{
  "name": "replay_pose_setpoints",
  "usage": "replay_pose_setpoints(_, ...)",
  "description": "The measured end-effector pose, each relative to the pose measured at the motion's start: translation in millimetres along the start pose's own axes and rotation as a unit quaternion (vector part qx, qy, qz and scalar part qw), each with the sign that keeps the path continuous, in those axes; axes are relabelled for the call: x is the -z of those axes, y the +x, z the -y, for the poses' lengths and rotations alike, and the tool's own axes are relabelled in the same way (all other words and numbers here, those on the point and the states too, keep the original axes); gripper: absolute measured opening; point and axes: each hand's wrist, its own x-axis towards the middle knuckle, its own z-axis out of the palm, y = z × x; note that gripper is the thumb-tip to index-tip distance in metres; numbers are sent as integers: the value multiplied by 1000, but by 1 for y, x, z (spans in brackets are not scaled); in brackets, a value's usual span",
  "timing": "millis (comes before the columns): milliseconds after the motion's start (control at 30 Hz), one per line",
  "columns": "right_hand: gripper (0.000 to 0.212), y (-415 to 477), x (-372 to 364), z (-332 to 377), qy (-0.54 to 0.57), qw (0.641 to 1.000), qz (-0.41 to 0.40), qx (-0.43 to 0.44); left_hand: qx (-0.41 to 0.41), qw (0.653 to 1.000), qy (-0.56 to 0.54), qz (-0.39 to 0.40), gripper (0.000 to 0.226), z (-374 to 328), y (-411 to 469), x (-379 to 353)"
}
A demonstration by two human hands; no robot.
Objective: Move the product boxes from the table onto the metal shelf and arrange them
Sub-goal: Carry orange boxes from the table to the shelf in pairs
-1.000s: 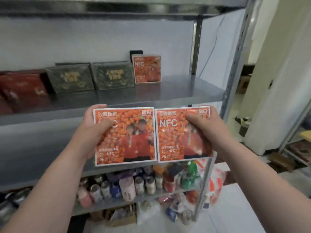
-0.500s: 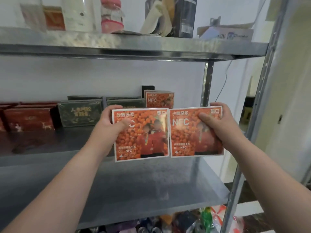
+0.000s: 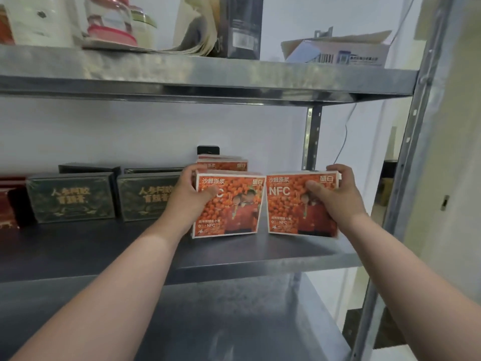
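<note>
We see two orange NFC product boxes standing upright side by side over the middle tier of the metal shelf point(image 3: 260, 254), their printed faces towards the camera and their inner edges almost touching. The left hand point(image 3: 190, 194) grasps the left orange box point(image 3: 229, 207) at its upper left corner, thumb across the front and fingers behind. The right hand point(image 3: 335, 194) grasps the right orange box point(image 3: 299, 204) at its upper right corner in the same manner. Their bottom edges sit at the shelf surface; we cannot tell whether they rest on it or hang just above.

Half a second ago both boxes were held in the air before the shelf's front edge; now they are further in, near the back row. A third orange box point(image 3: 223, 165), then plain to see behind them, is now mostly covered by the left one, with a small black object point(image 3: 208, 150) on the wall above it.

To the left, two dark green boxes point(image 3: 71, 199) stand in the back row, then red boxes point(image 3: 7, 204) at the picture's edge. The upper tier point(image 3: 208, 79) carries a jar point(image 3: 109, 22), a black carton point(image 3: 243, 27) and an open cardboard box point(image 3: 338, 52).
</note>
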Motion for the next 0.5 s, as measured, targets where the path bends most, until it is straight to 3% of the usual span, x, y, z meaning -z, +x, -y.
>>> replay_pose_setpoints(133,46,28,5,-17,-9,1000,13,5,-10,994,109,-16,50,5,17,-16)
replay_pose_setpoints(233,42,47,5,-22,-53,998,13,-2,-63,973,221,-12,54,8,24,-23)
replay_pose_setpoints(333,38,66,1,-28,-179,982,19,64,-147,902,406,3,61,1,25,-32)
replay_pose_setpoints(433,48,73,-9,-27,-377,905,37,195,-239,792,561,-6,70,-6,20,-46)
replay_pose_setpoints(500,61,67,-21,-28,-505,823,35,258,-243,755,609,4,88,-3,19,-55)
